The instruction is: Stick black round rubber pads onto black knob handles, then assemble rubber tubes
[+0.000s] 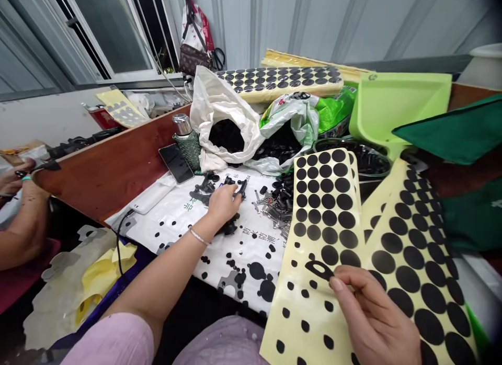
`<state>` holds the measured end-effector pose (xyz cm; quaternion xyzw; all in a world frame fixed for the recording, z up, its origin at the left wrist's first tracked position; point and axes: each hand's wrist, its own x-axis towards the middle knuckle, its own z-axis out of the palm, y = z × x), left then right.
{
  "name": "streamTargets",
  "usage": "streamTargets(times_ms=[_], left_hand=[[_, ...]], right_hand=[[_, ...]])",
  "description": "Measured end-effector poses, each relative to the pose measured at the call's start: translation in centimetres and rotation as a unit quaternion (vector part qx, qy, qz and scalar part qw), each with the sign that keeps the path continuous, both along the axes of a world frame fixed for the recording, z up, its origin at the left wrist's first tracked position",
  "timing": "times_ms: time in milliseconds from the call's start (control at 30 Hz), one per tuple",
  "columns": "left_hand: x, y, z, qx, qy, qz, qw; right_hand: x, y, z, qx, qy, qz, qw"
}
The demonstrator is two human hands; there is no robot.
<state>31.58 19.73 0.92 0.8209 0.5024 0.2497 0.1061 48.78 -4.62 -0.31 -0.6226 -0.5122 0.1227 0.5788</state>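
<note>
Head view, right hand [378, 315], fingertips pinched on black ring [326, 274], left hand [223, 204], grip unclear

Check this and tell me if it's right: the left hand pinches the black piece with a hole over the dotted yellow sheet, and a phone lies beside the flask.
Wrong hand: the head view shows the right hand pinching the black piece over the dotted yellow sheet. The phone does lie beside the flask.

Bright, even light with soft shadows, stretched edges, darkened upper-right corner.
</note>
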Motion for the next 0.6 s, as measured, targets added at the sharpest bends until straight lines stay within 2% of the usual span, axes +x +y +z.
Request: streamTargets(times_ms=[67, 167, 333, 400, 467, 533, 600], left_hand=[[1.1, 2.3, -0.2, -0.042, 0.006, 0.019, 0.999], [3.1, 4.5, -0.8, -0.115, -0.007, 0.030, 0.993], [5.0, 5.4, -0.2, -0.253, -0.102, 0.014, 0.962], [5.0, 4.5, 0.6, -0.303, -0.164, -0.014, 0.939], [4.9, 2.7, 1.4, -0.339, -0.232, -0.049, 0.910], [4.9, 0.0, 1.9, -0.359, -0.298, -0.082, 0.881], [5.0, -3.1, 2.0, -0.367, -0.352, -0.107, 0.855]], right_hand=[[0.1, 0.0, -0.3, 0.001, 0.014, 0.010, 1.000], [0.1, 0.0, -0.5, -0.003, 0.021, 0.023, 1.000], [0.6, -0.4, -0.1, -0.016, 0.051, 0.032, 0.998], [1.0, -0.5, 0.1, -0.034, 0.102, 0.026, 0.994], [1.4, -0.4, 0.3, -0.056, 0.183, 0.013, 0.981], [1.6, -0.1, 0.7, -0.060, 0.289, 0.003, 0.955], [1.5, 0.5, 1.2, -0.046, 0.395, 0.026, 0.917]])
